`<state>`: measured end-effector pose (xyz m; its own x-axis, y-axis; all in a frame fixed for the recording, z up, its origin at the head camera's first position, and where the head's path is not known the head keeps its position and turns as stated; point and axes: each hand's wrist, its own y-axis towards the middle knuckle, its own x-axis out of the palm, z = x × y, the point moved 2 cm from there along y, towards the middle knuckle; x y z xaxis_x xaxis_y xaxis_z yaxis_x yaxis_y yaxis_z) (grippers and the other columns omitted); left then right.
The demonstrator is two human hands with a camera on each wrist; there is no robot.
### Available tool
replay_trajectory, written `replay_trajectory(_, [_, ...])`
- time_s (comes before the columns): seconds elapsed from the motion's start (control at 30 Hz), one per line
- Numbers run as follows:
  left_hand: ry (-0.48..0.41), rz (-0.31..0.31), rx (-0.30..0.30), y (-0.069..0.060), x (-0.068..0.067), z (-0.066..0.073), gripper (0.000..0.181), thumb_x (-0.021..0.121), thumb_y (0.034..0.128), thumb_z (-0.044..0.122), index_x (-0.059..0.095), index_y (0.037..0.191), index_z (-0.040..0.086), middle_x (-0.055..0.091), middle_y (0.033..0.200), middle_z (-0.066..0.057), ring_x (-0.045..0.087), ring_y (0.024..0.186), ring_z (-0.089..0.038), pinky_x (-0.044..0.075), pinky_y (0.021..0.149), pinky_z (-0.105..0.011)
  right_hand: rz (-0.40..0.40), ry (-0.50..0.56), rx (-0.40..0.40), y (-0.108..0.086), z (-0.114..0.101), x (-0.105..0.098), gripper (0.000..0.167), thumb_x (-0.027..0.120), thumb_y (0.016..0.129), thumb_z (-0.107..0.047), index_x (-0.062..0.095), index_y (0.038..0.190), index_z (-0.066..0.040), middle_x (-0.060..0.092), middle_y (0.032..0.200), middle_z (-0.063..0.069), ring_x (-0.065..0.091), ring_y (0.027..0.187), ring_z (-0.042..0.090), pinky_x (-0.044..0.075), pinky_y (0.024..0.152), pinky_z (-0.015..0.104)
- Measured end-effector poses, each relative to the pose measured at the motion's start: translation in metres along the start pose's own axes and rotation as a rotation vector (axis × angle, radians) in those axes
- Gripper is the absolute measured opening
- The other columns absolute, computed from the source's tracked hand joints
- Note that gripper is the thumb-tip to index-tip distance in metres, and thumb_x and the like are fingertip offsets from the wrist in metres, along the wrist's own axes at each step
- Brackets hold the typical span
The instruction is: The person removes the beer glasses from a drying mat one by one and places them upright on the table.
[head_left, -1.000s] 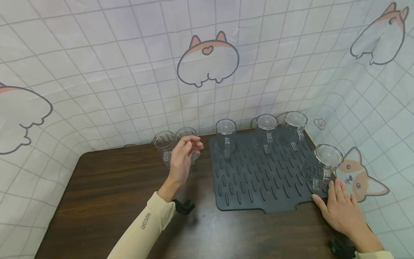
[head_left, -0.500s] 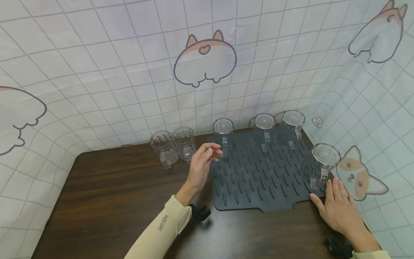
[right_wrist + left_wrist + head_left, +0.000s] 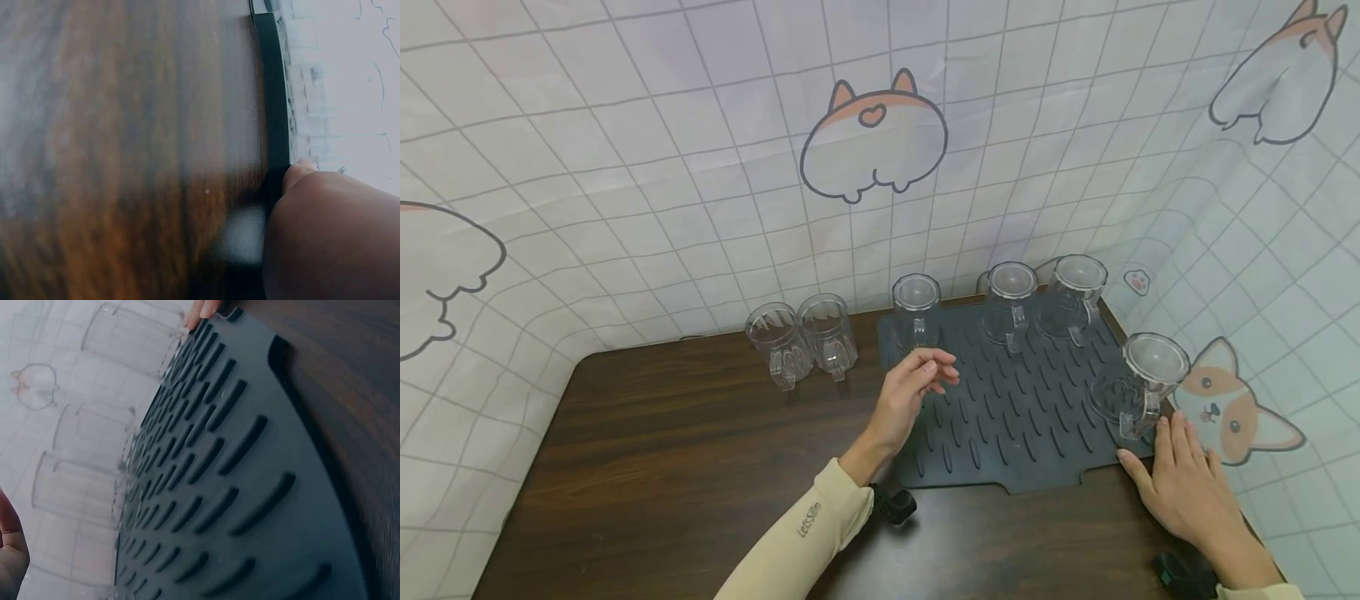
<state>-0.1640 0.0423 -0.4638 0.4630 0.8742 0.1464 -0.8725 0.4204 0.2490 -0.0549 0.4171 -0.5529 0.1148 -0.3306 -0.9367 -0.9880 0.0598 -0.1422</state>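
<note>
My left hand (image 3: 913,396) hovers over the left part of a dark ribbed drying mat (image 3: 1030,417), its fingers loosely bent with nothing between them. Just behind it a clear glass mug (image 3: 917,296) stands on the mat, seemingly upside down, its lower part partly covered by the hand. My right hand (image 3: 1187,487) rests on the table with straight fingers, beside the mat's front right corner. Nearest to its fingertips is another glass mug (image 3: 1156,362). The right wrist view shows this hand (image 3: 331,237) against the mat's edge (image 3: 275,94).
Two more glass mugs (image 3: 1012,287) (image 3: 1078,279) stand at the mat's back right. Left of the mat, a pair of glass mugs (image 3: 777,342) (image 3: 829,333) stands on the dark wooden table (image 3: 662,450). A grid-patterned cloth (image 3: 700,167) hangs behind and along the right.
My left hand has moved right, from in front of the two mugs on the table to over the mat's left side. The right hand has stayed in place.
</note>
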Motion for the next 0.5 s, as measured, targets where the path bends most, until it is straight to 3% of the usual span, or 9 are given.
replay_trajectory(0.23, [-0.019,-0.043,-0.029,0.003,0.021,-0.009,0.046,0.042,0.1054,0.023,0.052,0.128,-0.016,0.057,0.116,-0.038,0.064,0.102,-0.002,0.050,0.090,-0.028,0.015,0.004,-0.010,0.000,0.000,0.000,0.092,0.028,0.110,-0.057,0.005,0.155,0.020,-0.003,0.161,0.046,0.000,0.153,0.062,0.007,0.114,0.082])
replay_trajectory(0.5, [0.032,-0.073,-0.066,0.007,0.042,-0.017,0.042,0.046,0.1041,0.022,0.055,0.128,-0.012,0.059,0.119,-0.040,0.064,0.100,-0.001,0.050,0.089,-0.031,0.006,-0.001,-0.017,0.002,0.002,0.000,0.092,0.028,0.111,-0.057,0.005,0.155,0.021,-0.003,0.161,0.047,-0.003,0.153,0.061,0.006,0.115,0.082])
